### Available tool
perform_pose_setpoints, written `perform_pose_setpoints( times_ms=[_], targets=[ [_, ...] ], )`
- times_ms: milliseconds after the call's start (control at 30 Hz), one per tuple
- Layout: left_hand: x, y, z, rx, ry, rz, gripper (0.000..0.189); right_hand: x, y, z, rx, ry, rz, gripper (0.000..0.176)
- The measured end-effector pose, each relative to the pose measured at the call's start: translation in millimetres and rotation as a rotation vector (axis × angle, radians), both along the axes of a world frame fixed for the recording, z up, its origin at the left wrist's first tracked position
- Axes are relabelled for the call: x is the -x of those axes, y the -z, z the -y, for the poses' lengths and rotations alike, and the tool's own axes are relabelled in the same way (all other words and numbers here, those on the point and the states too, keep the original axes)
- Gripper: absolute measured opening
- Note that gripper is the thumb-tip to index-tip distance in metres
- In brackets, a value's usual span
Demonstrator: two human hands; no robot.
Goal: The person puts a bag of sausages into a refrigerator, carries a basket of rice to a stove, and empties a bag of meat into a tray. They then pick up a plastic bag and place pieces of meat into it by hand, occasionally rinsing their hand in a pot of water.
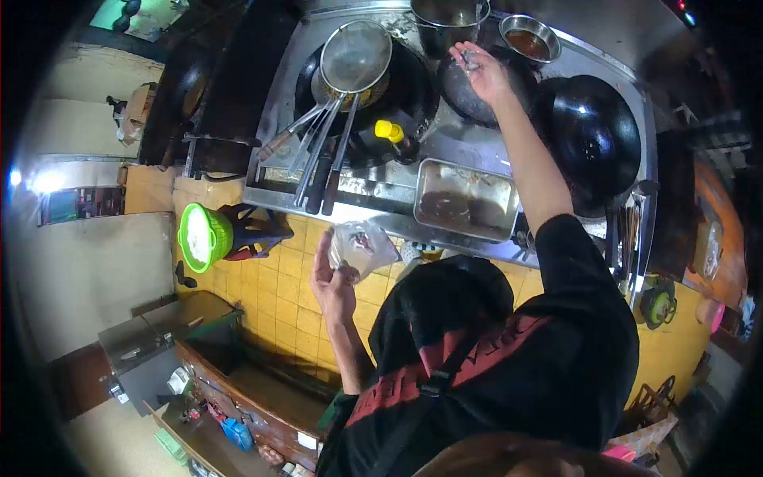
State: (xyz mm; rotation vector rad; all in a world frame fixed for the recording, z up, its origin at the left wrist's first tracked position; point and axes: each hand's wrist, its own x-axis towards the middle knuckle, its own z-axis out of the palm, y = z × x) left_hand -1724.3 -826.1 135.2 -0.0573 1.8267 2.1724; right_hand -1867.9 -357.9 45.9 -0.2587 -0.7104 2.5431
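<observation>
My left hand (334, 290) grips a clear plastic bag (367, 256) in front of the stove's edge. Some small reddish-brown pieces show inside the bag. My right hand (482, 73) reaches over a dark round pan (457, 91) at the back of the stove, palm turned up. Its fingers curl around a small greyish piece (470, 60) whose kind I cannot make out. Close to this hand are a tall metal pot (450, 17) and a steel bowl (548, 49) of brown liquid.
A mesh strainer (356, 57) and several long-handled tools lie across a wok (413, 79) on the left. A yellow-capped bottle (388, 131) stands beside it. Nearer me is a rectangular steel tray (465, 229). Another black wok (596, 131) sits right; a green basket (204, 237) stands left.
</observation>
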Motion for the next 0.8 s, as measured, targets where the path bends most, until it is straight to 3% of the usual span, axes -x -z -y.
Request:
perform_pose_setpoints(
  times_ms=[33, 100, 267, 433, 500, 533, 667, 733, 800],
  targets=[
    [-1.2, 2.4, 2.0, -0.002, -0.004, -0.01, 0.066, 9.4, -3.2, -6.2, -0.002, -0.004, -0.01, 0.033],
    [-5.4, 14.7, 10.6, -0.079, -0.044, -0.052, 0.066, 24.5, -10.6, -15.2, 0.27, 0.05, -0.039, 0.036],
    [-13.7, 12.4, 17.1, -0.078, -0.086, -0.039, 0.066, 48.2, 4.7, -29.5, 0.411, 0.081, -0.12, 0.026],
    [-17.2, 8.8, 13.4, -0.053, -0.131, -0.023, 0.066, 64.4, 22.7, -38.7, 0.489, 0.161, -0.034, 0.012],
    [-16.0, 9.6, 13.6, -0.057, -0.14, -0.029, 0.066, 69.5, 49.0, -55.8, 0.332, 0.093, 0.045, 0.016],
    [-15.4, 8.7, 14.0, -0.049, -0.116, -0.039, 0.065, 63.8, 32.9, -48.0, 0.26, 0.092, 0.175, 0.018],
    [-11.3, 10.2, 11.6, -0.045, -0.102, -0.017, 0.065, 47.1, 22.8, -45.2, 0.032, -0.031, 0.269, 0.017],
    [-9.7, 14.1, 14.1, -0.051, -0.09, -0.025, 0.064, 45.4, 13.5, -41.3, -0.496, 0.026, 0.548, 0.021],
    [-8.3, 19.5, 16.1, -0.059, -0.079, -0.037, 0.064, 36.3, 0.7, -37.7, -0.539, 0.026, 0.599, 0.024]
  ],
)
